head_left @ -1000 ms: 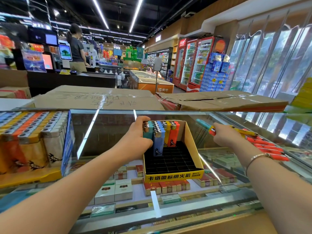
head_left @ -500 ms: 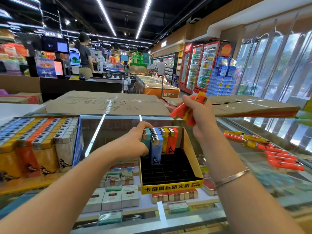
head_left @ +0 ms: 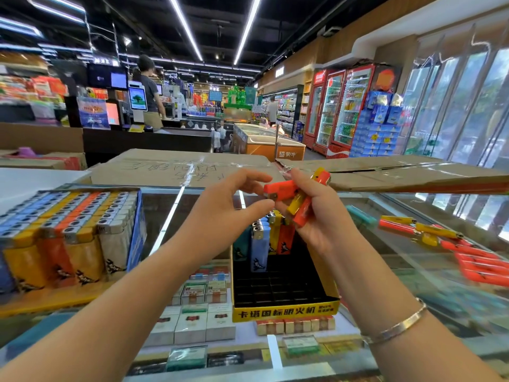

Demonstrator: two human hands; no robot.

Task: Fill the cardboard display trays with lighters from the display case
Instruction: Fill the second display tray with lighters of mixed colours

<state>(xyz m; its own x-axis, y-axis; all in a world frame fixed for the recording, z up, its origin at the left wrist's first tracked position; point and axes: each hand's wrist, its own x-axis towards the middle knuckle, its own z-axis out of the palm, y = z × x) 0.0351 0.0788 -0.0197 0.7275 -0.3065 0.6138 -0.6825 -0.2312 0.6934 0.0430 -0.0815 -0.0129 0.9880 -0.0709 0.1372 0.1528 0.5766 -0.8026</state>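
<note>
A yellow cardboard display tray (head_left: 283, 311) with a black grid stands on the glass display case (head_left: 385, 260). Its back row holds a few upright lighters (head_left: 259, 244), teal, blue, yellow and orange. Above the tray, my right hand (head_left: 316, 224) grips a small bunch of orange and yellow lighters (head_left: 300, 202). My left hand (head_left: 223, 202) is raised beside them, its thumb and fingers spread around the end of the top orange lighter (head_left: 279, 188); I cannot tell whether they touch it. Loose lighters (head_left: 440, 238) lie on the glass at the right.
A full tray of lighters (head_left: 68, 230) stands on the glass at the left. Flattened cardboard boxes (head_left: 192, 166) lie along the far edge of the case. Cigarette packs (head_left: 203, 321) show beneath the glass. A person (head_left: 150, 92) stands at the checkout far behind.
My left hand has let go of the tray's lighters and risen to the bunch. My right hand picked lighters off the glass, lifted them and now holds them over the tray.
</note>
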